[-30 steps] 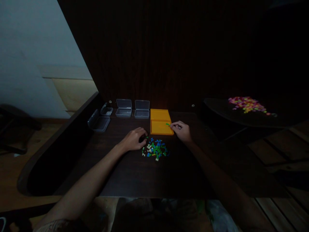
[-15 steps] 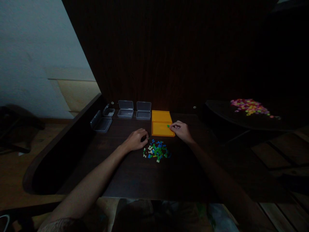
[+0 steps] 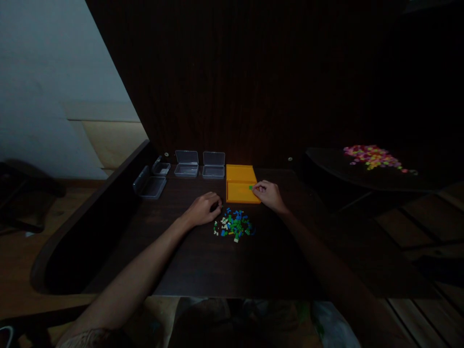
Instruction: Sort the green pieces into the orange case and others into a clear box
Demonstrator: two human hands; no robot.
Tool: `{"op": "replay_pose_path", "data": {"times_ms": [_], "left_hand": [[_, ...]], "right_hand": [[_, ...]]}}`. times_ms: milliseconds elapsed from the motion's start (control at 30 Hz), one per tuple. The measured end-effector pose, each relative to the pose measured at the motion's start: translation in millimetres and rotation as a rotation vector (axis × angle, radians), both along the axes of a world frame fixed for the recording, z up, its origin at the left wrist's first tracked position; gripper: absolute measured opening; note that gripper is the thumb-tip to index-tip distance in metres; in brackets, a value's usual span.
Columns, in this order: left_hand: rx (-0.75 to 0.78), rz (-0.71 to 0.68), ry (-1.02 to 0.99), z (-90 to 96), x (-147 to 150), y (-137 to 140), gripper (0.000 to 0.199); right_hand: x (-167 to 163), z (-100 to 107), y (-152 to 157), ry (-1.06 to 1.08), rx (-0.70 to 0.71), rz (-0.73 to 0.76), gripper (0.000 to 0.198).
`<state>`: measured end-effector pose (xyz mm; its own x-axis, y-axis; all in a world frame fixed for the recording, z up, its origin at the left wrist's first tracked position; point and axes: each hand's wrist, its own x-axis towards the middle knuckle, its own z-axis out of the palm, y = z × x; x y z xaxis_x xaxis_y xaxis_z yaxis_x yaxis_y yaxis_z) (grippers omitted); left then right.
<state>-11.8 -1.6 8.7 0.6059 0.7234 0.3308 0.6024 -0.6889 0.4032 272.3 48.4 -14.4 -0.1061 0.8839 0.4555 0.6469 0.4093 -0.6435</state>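
Note:
My right hand (image 3: 268, 194) is over the right side of an open yellow box (image 3: 239, 172), its fingers pinched on a small green toy brick (image 3: 251, 187). The brick is above the box's near half. Left of that box, my left hand (image 3: 206, 209) rests on the table with curled fingers, thumb near the fingertips. Whatever is between those fingertips is too small and dark to make out. Just to its right lies a loose pile of small green, blue, white and yellow toy bricks (image 3: 237, 224).
Several clear plastic boxes with raised lids, including one clear box (image 3: 213, 171), stand along the dark table's (image 3: 232, 270) back and left. A tall dark panel (image 3: 232, 82) rises behind. At the right, a pile of pink and yellow pieces (image 3: 373, 157) lies on a separate dark surface.
The whole view has shifted slightly. Both hands keep nearly the same places, and the green toy brick is still pinched in my right hand over the yellow box.

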Motion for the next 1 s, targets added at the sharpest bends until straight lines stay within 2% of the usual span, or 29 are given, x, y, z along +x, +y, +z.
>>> {"op": "replay_pose_path", "data": {"times_ms": [267, 400, 767, 1000], "left_hand": [[-0.002, -0.004, 0.003, 1.6, -0.6, -0.3, 0.008], [-0.001, -0.005, 0.007, 1.9, -0.8, -0.2, 0.008], [0.004, -0.015, 0.004, 3.8, -0.4, -0.9, 0.008], [0.005, -0.019, 0.007, 4.1, -0.7, -1.3, 0.009]], "right_hand": [[-1.7, -0.1, -0.7, 0.05, -0.043, -0.004, 0.016], [-0.6, 1.6, -3.2, 0.052, -0.074, 0.018, 0.023], [-3.3, 6.3, -5.6, -0.068, -0.075, 0.021, 0.028], [-2.1, 4.2, -7.4, -0.008, -0.075, 0.008, 0.035]]}}
